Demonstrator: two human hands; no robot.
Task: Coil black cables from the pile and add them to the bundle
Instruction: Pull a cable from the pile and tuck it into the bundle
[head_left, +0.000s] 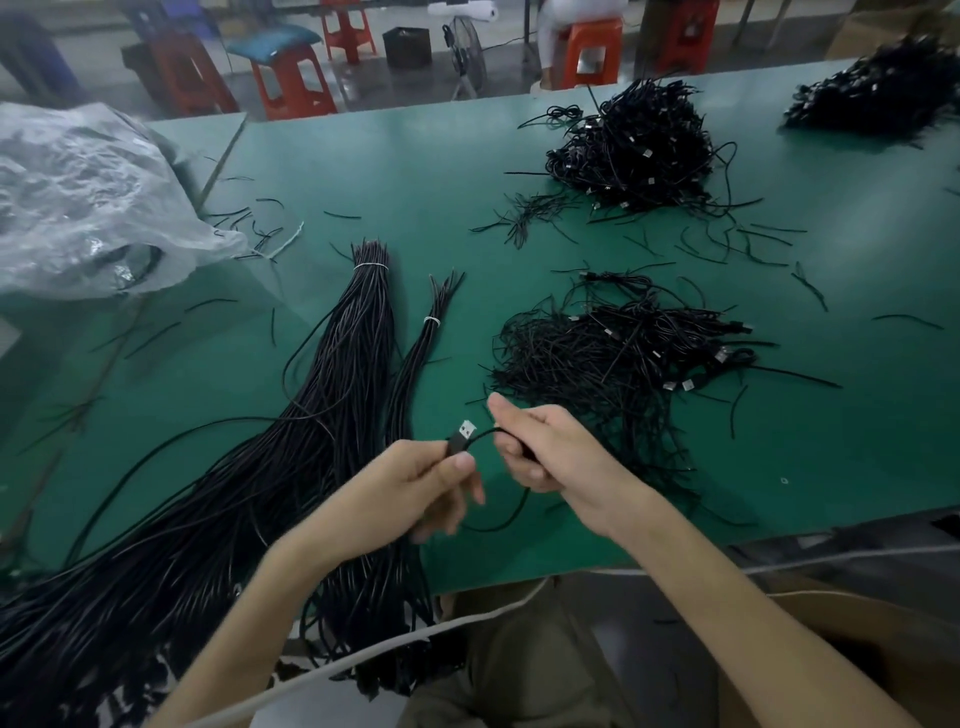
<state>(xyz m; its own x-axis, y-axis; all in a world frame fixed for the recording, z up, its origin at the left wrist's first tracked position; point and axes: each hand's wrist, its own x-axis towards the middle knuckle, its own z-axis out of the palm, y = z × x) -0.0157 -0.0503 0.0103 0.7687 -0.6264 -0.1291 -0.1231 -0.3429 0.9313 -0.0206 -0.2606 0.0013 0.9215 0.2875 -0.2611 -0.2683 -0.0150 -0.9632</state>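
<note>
left hand pinching usb plug, right hand gripping black cable

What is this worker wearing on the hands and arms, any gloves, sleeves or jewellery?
Nothing that shows. The left hand and right hand are bare: no gloves, rings or tape. The left forearm and right forearm are bare too, with no sleeve, watch or bracelet down to the picture's edge. The left hand is slightly blurred, so tiny marks could be missed.

Green table under cable piles, bundles, bag
</note>
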